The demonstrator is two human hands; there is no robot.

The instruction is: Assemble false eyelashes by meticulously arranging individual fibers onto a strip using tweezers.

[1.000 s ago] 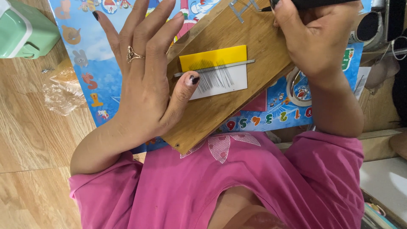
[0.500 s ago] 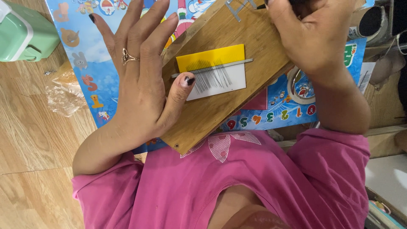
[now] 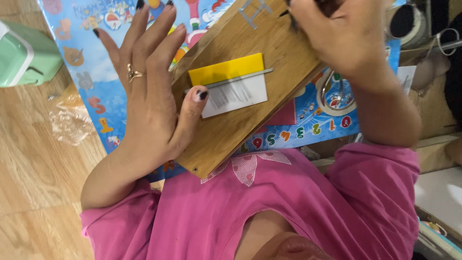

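While the left hand keeps its open, spread palm pressed on the left edge of the one wooden board, its thumb has stayed on the single yellow-and-white card near the board's middle. The right hand, curled over the board's top edge, has slid slightly higher; its grip is hidden. One thin metal strip crosses the card. One glossy cartoon mat lies beneath.
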